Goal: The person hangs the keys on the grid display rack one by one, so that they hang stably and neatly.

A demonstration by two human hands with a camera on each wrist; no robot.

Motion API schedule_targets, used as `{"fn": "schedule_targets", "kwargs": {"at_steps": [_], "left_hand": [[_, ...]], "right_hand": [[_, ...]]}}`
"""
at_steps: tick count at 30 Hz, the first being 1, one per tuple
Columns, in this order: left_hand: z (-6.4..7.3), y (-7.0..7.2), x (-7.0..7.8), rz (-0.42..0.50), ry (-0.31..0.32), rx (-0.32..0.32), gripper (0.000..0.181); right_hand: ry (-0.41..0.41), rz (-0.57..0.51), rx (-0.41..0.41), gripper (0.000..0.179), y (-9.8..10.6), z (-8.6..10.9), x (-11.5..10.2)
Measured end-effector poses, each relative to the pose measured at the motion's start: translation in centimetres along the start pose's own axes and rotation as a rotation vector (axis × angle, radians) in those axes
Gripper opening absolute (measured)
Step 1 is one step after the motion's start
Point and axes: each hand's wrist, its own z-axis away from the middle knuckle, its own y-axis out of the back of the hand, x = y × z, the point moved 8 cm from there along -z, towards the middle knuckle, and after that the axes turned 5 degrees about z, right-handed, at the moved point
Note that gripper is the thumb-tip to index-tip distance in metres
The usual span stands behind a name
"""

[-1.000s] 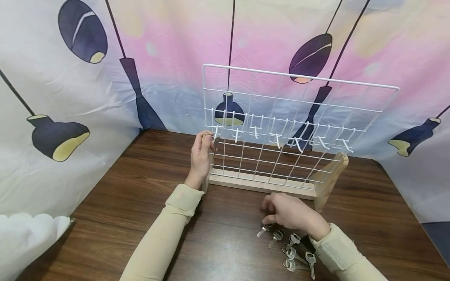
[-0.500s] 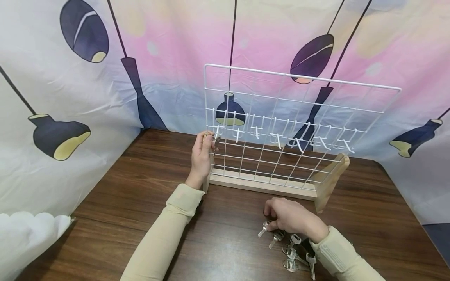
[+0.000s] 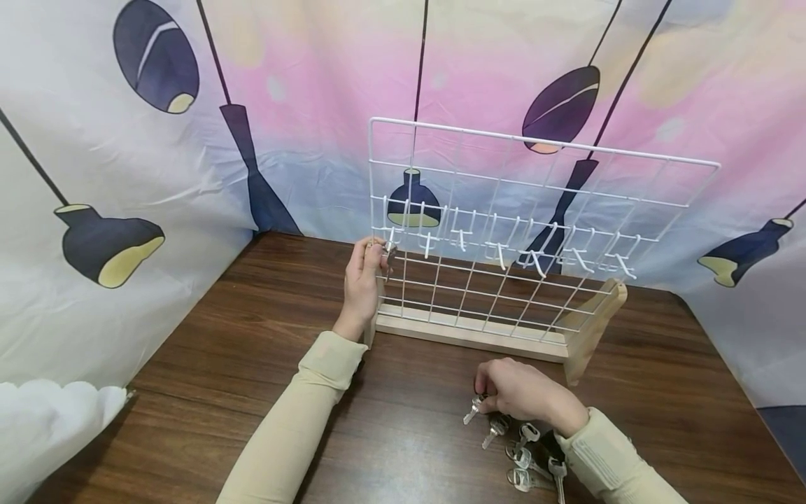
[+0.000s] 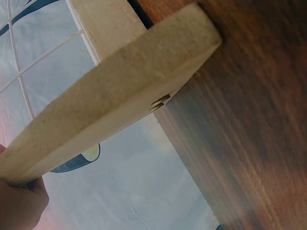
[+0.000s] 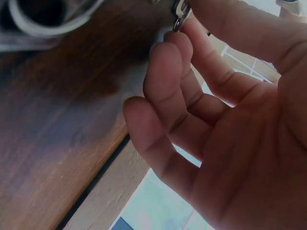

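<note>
My left hand [image 3: 362, 283] grips the wooden side piece [image 4: 115, 86] at the left end of a white wire grid rack [image 3: 469, 334]. A key [image 3: 391, 252] hangs beside those fingers, near the leftmost hook; the hand partly hides it. Down on the table, my right hand [image 3: 525, 392] pinches a silver key [image 3: 471, 413] near its ring, between thumb and forefinger. In the right wrist view, the metal ring [image 5: 179, 19] shows at the fingertips, and the other fingers are bent and hold nothing. Several more keys [image 3: 494, 432] lie under and beside this hand.
A row of white hooks [image 3: 500, 255] runs across the grid. The rack stands on the brown wooden table [image 3: 264, 350] in front of a patterned cloth [image 3: 315, 84]. A dark item [image 3: 549, 441] lies partly hidden by the right wrist.
My right hand has lowered slightly toward the table, and its thumb and forefinger have come together on the nearest key. The left hand keeps its grip on the rack's side.
</note>
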Motion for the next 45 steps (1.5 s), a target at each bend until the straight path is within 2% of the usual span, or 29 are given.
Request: {"fn": "schedule_targets", "kwargs": {"at_steps": [5,14,19,28,31,36,43,45], "left_hand": [[-0.02,0.03,-0.07,0.018,0.006,0.010,0.015],[0.02,0.09,0.01,-0.016,0.000,0.017,0.018],[0.08,0.12,-0.03,-0.018,0.004,0.013,0.023],[0.13,-0.08,0.15,0.024,-0.010,-0.001,0.028],[0.16,-0.09,0.13,0.025,-0.008,-0.005,0.025],[0.12,-0.03,0.07,0.035,-0.012,0.005,0.015],[0.10,0.11,-0.12,0.042,0.001,0.024,0.030],[0.11,0.19,-0.12,0.019,-0.001,0.028,0.028]], "right_hand": [[0.016,-0.034,-0.013,0.019,-0.12,-0.11,0.18],[0.024,-0.040,-0.013,0.018,-0.11,-0.18,0.52],[0.012,-0.012,-0.014,0.019,-0.04,-0.04,0.60],[-0.029,0.109,-0.022,0.020,0.21,0.22,0.18],[-0.040,0.135,-0.034,0.021,0.20,0.28,0.03],[-0.043,0.116,-0.050,0.022,0.09,0.28,0.01],[-0.052,0.094,-0.064,0.020,-0.13,0.20,0.42],[-0.057,0.093,-0.068,0.020,-0.16,0.18,0.46]]}}
